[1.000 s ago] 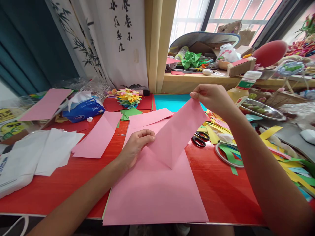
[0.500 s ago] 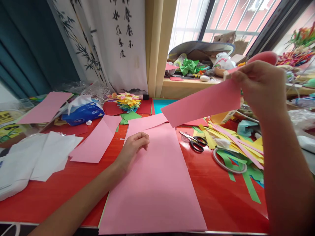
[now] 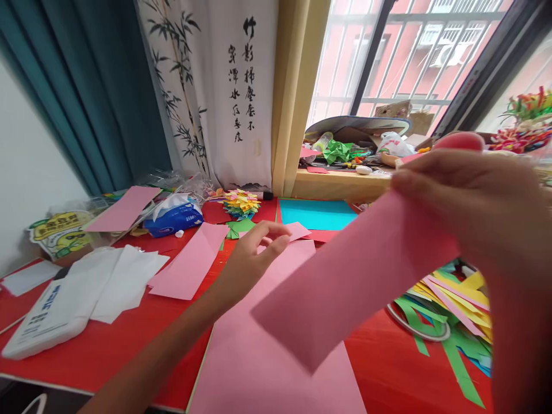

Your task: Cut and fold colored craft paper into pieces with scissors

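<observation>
My right hand [image 3: 470, 201] is raised on the right, pinching one end of a pink paper strip [image 3: 340, 293]. The strip slants down to the left, its free corner hanging over a large pink paper sheet [image 3: 267, 368] on the table. My left hand [image 3: 259, 250] is over the far left edge of that sheet, fingers loosely bent, thumb apart, with nothing visible in it. Just beyond its fingertips lies a smaller pink paper piece [image 3: 299, 231]. The strip hides part of the sheet and the table right of it.
Pink cut pieces [image 3: 194, 259], white sheets [image 3: 129, 282] and a blue tissue pack [image 3: 172, 217] lie left. A folded-paper ornament [image 3: 241, 202] and blue paper [image 3: 317, 214] are at the back. Right are a tape roll [image 3: 431, 336] and paper scraps [image 3: 457, 305].
My right hand has brought the pink strip lower and nearer, and the strip now covers where the scissors showed. My left hand's fingers have opened out somewhat. The view has tilted upward.
</observation>
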Motion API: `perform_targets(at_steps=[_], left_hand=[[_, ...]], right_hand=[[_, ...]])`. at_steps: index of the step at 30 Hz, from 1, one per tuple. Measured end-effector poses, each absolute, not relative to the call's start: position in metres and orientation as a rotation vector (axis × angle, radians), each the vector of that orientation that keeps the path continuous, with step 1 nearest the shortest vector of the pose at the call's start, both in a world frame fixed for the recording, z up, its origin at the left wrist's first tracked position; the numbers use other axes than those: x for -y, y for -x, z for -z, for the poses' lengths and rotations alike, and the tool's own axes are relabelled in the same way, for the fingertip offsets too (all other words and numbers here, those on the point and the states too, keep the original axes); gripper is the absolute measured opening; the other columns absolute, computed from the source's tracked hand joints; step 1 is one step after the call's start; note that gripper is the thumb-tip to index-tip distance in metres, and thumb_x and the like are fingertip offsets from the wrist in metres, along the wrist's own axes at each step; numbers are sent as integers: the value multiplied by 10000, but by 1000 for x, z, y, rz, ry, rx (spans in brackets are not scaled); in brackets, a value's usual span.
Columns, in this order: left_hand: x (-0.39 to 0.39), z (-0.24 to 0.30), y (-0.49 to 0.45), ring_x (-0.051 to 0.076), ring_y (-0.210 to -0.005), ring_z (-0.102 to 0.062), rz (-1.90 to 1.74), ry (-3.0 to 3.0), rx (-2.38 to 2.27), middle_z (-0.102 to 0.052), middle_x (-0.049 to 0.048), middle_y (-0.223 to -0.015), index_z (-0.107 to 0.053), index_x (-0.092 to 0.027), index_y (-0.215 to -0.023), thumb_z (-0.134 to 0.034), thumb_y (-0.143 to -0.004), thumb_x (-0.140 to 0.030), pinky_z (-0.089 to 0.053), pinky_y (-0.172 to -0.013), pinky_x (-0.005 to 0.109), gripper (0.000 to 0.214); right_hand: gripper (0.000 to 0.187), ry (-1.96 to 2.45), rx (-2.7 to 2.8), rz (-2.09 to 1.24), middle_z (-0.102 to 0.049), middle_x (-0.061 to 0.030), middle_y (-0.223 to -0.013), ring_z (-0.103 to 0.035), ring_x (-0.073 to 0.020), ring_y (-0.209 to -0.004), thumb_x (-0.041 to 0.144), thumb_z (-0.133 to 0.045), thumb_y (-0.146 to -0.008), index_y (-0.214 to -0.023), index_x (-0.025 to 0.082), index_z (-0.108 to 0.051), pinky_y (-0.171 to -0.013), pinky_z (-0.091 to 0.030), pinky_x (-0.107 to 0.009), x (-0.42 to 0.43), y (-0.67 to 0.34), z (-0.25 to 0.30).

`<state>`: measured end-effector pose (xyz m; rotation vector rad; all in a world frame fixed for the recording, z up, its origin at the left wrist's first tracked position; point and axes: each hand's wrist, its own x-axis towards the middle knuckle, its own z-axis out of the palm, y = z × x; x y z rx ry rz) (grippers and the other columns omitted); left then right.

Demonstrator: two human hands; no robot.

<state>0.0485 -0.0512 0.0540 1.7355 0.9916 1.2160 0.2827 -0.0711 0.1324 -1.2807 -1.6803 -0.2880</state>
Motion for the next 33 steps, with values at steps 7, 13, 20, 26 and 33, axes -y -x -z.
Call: perform_targets(at_steps=[7,13,20,26,33], left_hand=[[13,-61,-54,176,-724,-556,-854,-1961,-886,-625,25,-770,-638,-193,-746,-556,-725,-307,-387,-617,254,141],[-8,-5,-49,153,-670,-540,-729,-1959,-1006,-584,5,-703,-572,-197,-808,-565,-685,-277,-382,-560,229,147],[-11,11,-66,133,-688,-512,-519,-1990,-970,-579,-4,-710,-589,-168,-733,-545,-688,-315,-372,-582,218,161],[-4,5,-78,126,-649,-481,-480,-1909,-965,-549,-10,-680,-605,-161,-711,-508,-691,-320,-343,-541,222,187],[-4,10,-85,99,-586,-411,-539,-1799,-956,-497,-26,-623,-569,-148,-655,-538,-657,-304,-299,-529,224,159]], right_hand=[[201,1331,1907,-521,-615,-26,-716,-539,-159,-653,321,-463,-808,-696,185,-560,-516,-353,-244,15,-217,-51],[279,1240,1805,-923,-542,-8,-715,-491,-136,-639,424,-389,-850,-777,183,-509,-534,-361,-230,19,-218,22],[295,1324,1876,-935,-402,32,-630,-381,-111,-590,413,-360,-870,-689,191,-431,-517,-283,-225,40,-235,35],[274,1423,1947,-785,-459,23,-639,-418,-121,-596,372,-331,-885,-703,197,-437,-519,-288,-238,45,-245,27],[203,1374,1948,-666,-525,14,-674,-467,-128,-619,311,-342,-887,-774,202,-471,-539,-321,-231,44,-246,35]])
